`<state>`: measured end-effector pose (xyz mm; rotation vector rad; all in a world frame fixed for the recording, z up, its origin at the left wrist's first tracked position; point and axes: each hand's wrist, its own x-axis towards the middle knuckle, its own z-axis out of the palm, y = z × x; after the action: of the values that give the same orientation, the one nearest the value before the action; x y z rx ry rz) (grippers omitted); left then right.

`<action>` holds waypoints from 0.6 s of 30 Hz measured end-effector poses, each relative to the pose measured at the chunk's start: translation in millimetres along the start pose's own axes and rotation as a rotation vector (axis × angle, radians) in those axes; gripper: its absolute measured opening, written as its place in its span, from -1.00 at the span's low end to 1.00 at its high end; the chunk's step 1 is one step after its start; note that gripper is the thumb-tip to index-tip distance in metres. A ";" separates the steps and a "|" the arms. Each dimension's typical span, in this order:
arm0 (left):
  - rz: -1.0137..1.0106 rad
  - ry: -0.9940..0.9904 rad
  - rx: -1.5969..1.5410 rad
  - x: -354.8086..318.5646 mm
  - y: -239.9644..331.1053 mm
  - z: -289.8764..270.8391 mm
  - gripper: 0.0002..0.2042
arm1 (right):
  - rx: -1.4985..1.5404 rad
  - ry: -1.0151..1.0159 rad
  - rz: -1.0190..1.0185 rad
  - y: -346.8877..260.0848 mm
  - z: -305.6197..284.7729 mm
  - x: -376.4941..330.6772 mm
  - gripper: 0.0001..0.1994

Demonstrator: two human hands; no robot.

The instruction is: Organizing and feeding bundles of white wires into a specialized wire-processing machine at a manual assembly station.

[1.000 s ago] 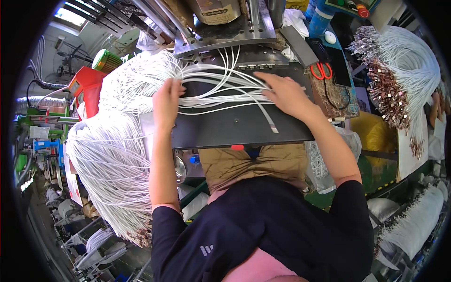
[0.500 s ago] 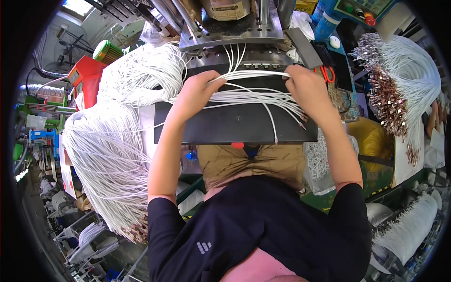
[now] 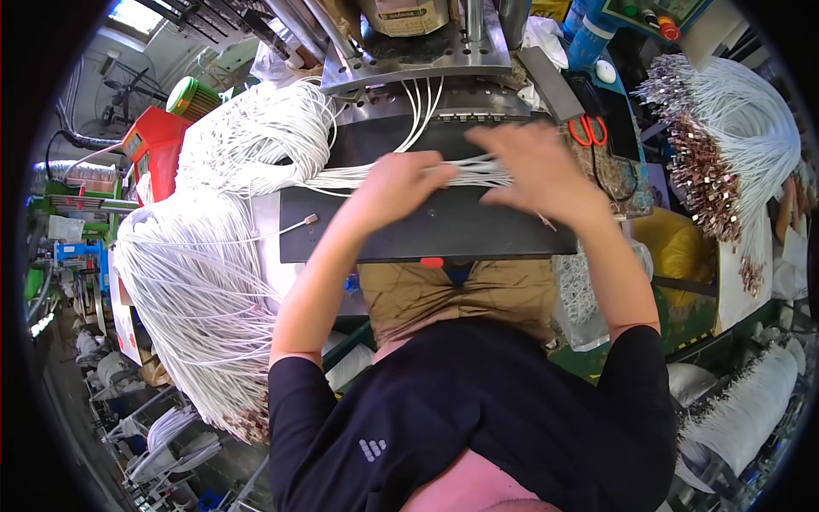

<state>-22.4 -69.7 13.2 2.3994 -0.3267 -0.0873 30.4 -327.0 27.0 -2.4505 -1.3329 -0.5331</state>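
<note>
A bundle of white cables [image 3: 473, 173] lies across the black board [image 3: 426, 235] in front of me. My left hand [image 3: 399, 189] is closed round the bundle near its middle, partly hiding it. Over the cables' right end is my right hand [image 3: 542, 171], smeared by motion, its fingers and thumb spread apart. Some cable ends poke out below that hand. Several separate white cables [image 3: 420, 111] run up from the bundle into the metal press [image 3: 418, 68]. One cable end with a small connector [image 3: 311, 219] rests on the board's left part.
Large heaps of white cable [image 3: 196, 299] fill the left side, with a coiled pile [image 3: 256, 141] behind. Red-handled scissors [image 3: 588, 131] and a grey bar [image 3: 550, 85] lie at the right of the press. Farther right hangs a cable bunch with metal ends [image 3: 725, 145].
Both hands have come down from the raised strand bunch stretched between them. My right hand has let go and spread its fingers. A connector end now shows at the board's left.
</note>
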 end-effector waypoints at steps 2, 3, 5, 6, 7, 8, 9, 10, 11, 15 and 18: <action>0.000 0.073 0.071 8.3 25.5 3.6 -0.65 | -0.036 -0.019 0.038 9.9 11.0 -2.9 -0.73; 0.003 0.107 0.106 10.7 35.2 3.1 -0.63 | -0.071 -0.036 0.080 18.2 18.3 -6.6 -0.75; -0.139 -0.075 -0.083 4.5 41.5 -1.4 -0.63 | -0.100 -0.060 0.121 21.6 20.1 -13.4 -0.78; -0.277 -0.258 -0.269 0.6 43.7 -2.2 -0.63 | -0.056 -0.113 0.160 18.6 15.9 -21.5 -0.78; -0.424 -0.434 -0.454 -7.0 45.5 -2.3 -0.62 | -0.004 -0.166 0.190 12.8 11.9 -26.9 -0.78; -0.434 -0.431 -0.457 -13.1 47.7 10.9 -0.62 | 0.048 -0.220 0.221 9.6 11.1 -29.6 -0.78; -0.455 -0.491 -0.799 -17.4 51.3 33.4 -0.63 | 0.050 -0.221 0.219 6.5 14.3 -30.0 -0.78; -0.461 -0.545 -1.136 -17.0 49.6 48.6 -0.63 | 0.131 -0.161 0.192 5.1 24.4 -30.1 -0.79; -0.460 -0.544 -1.130 -17.0 43.1 53.3 -0.63 | 0.213 -0.101 0.164 4.1 35.1 -29.8 -0.79; -0.467 -0.386 -1.146 -13.0 25.2 66.0 -0.65 | 0.752 0.221 0.511 43.0 59.8 -14.8 -0.77; -0.475 -0.376 -1.118 -1.7 36.7 69.2 -0.69 | 1.044 0.160 0.571 23.5 61.6 -9.9 -0.75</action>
<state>-42.2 -140.2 -14.5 1.2838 0.1319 -0.7328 56.2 -320.2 -34.1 -1.6980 -0.5358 0.1171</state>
